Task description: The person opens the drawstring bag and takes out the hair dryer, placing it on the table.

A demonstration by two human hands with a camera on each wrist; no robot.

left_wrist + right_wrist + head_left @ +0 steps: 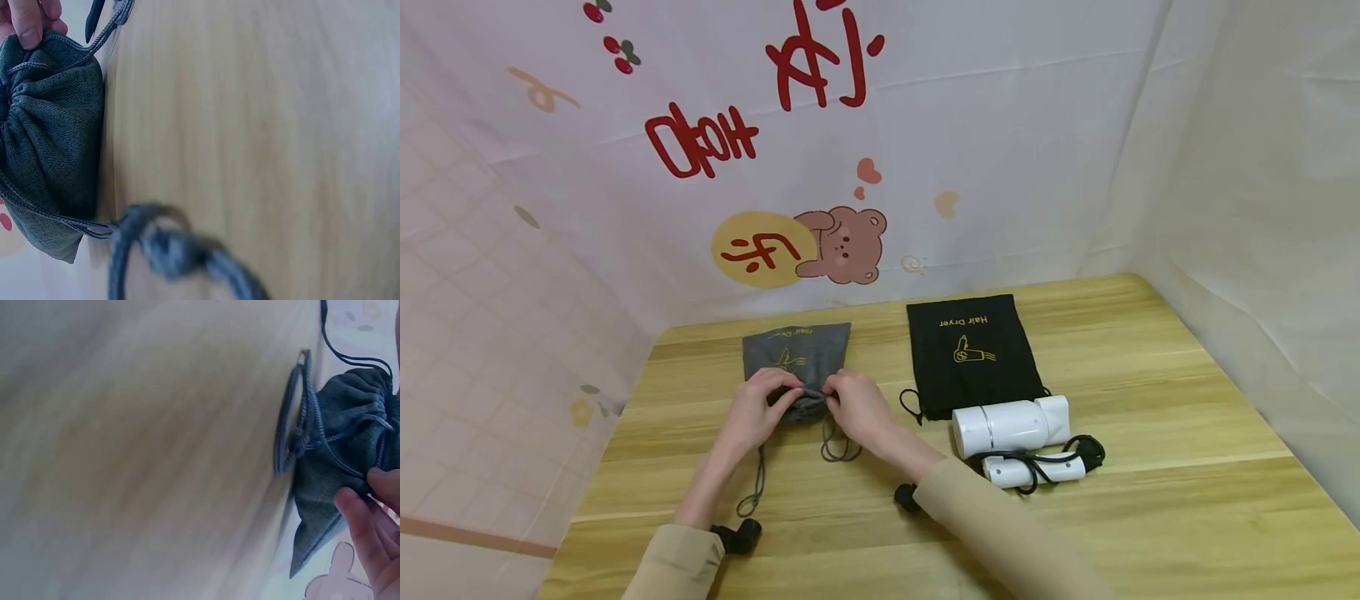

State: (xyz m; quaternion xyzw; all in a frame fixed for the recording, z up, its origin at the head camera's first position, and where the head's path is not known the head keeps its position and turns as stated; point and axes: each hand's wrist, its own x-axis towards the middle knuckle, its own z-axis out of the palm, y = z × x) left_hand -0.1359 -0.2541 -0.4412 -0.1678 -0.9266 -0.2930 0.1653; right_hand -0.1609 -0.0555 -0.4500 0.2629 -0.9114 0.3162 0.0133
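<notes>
A grey drawstring bag (827, 350) with a yellow hair dryer print lies near the table's back edge, its mouth gathered into folds on the near side. My left hand (758, 412) pinches the left part of that mouth between thumb and fingers. On the other side my right hand (861, 408) pinches the bag's edge close to the cord. Looped grey cords hang out at both ends, one loop (289, 425) showing large in the right wrist view. In the left wrist view, fingertips (28, 28) hold the gathered cloth.
A flat black drawstring bag (973, 379) reading "Hair Dryer" lies to the right. Just in front of it is a white hair dryer (1011, 427), folded, with its black cord looped about the handle. A printed white curtain (1000, 150) stands behind the wooden table (850, 533).
</notes>
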